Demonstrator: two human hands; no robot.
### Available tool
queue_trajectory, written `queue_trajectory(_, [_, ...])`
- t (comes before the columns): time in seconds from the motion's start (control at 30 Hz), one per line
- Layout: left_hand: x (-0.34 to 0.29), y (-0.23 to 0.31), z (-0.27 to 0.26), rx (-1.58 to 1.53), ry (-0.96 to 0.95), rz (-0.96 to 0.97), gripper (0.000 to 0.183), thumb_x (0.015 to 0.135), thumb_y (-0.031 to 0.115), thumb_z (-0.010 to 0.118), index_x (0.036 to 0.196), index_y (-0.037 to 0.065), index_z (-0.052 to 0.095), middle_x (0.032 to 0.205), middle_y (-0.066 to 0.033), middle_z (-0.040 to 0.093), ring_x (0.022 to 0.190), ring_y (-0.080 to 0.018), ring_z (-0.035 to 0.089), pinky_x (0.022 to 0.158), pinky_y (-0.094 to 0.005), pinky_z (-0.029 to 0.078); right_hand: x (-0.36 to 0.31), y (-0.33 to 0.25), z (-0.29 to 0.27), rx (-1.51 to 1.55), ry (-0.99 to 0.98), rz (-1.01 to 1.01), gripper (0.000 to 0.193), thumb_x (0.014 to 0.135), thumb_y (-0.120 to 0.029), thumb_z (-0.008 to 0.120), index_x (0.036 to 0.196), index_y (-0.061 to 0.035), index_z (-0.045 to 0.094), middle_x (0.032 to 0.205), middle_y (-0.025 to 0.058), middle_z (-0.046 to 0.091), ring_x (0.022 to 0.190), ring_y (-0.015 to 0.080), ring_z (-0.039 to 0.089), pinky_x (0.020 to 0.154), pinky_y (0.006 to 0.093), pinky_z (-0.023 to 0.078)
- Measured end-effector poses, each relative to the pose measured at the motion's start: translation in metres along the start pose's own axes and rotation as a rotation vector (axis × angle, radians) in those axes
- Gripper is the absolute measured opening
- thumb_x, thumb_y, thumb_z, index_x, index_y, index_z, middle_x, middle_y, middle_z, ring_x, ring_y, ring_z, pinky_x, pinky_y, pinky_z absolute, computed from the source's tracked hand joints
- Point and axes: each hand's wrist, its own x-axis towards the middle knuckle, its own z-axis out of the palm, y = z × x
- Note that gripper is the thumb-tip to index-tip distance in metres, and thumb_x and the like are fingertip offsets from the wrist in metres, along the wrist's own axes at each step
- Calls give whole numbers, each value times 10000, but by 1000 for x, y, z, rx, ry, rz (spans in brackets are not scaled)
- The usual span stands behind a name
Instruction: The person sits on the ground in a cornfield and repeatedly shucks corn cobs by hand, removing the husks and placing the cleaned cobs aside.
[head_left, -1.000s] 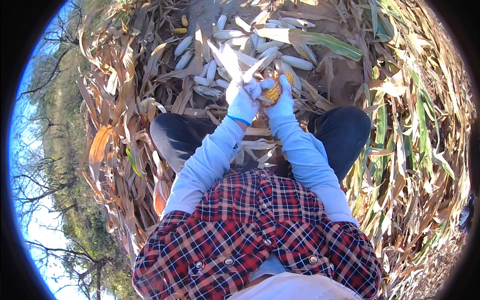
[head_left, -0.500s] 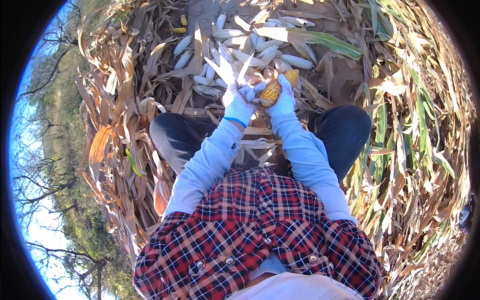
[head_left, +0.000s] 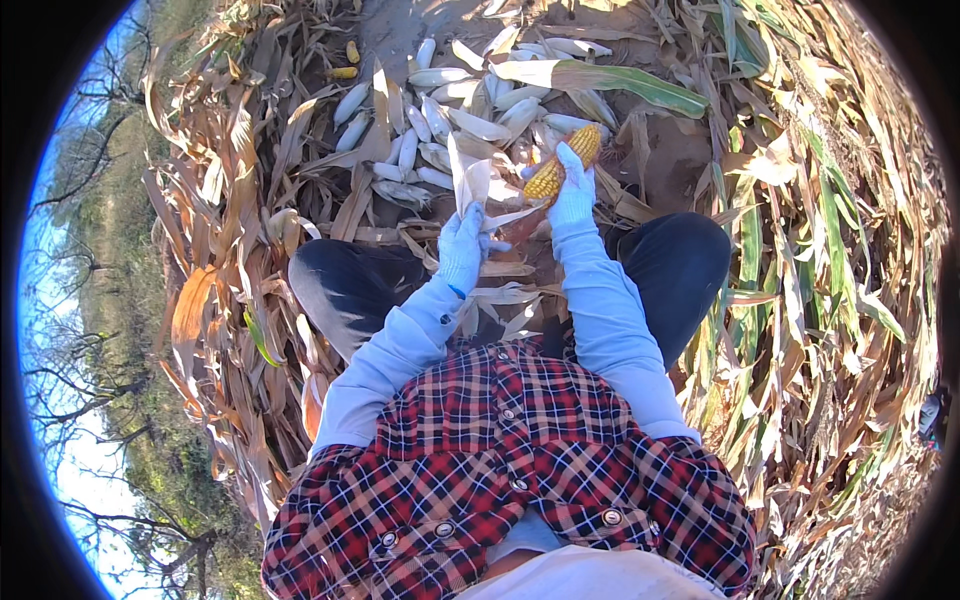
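Note:
A husked yellow ear of corn (head_left: pixel 574 155) slants up and to the right in my right hand (head_left: pixel 573 195). White-gloved fingers wrap its side, and its bare kernels show along the length. To the left and slightly nearer, my left hand (head_left: pixel 461 252), also gloved, is closed on pale dry corn husk (head_left: pixel 471 183) that sticks up above the fingers. A gap separates this husk from the ear. Beyond both hands lies a loose pile of ears in white husks (head_left: pixel 475 122).
Dry corn stalks and leaves (head_left: pixel 215 270) are heaped on my left, with a taller bank of stalks (head_left: pixel 830 250) on my right. A long green-edged leaf (head_left: pixel 620 82) crosses the pile. Two yellow ears (head_left: pixel 343 72) lie at the far left. My bent knees (head_left: pixel 675 270) flank the work.
The hands have moved apart: my left hand has drawn back with the husk pulled off the ear. The ear stays in my right hand, more of it now bare.

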Motion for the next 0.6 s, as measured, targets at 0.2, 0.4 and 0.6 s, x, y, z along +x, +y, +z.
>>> queue_trajectory(0.2, [2,-29,-57,1341,-350,111,618,896,499,728,1326,65,634,1187,-225,722,1107,-356,699,1012,-454,519,-10,-11,11,118,-99,198,427,915,-213,767,1282,-126,566,1030,129,655,852,319,705,761,580,636])
queue_trajectory(0.4, [6,44,15,521,-125,-53,634,972,504,673,1341,-7,601,1094,-94,708,884,-152,686,725,-273,570,-50,-12,44,59,-125,253,433,937,-200,749,1312,-95,560,1045,117,680,906,296,711,832,477,625])
queue_trajectory(0.6, [1,54,18,161,-228,8,589,967,403,715,1341,-27,569,981,-116,715,774,-163,696,691,-308,585,-65,-27,64,19,-240,299,458,964,-283,723,1352,-109,551,1119,95,653,936,251,676,807,404,601])
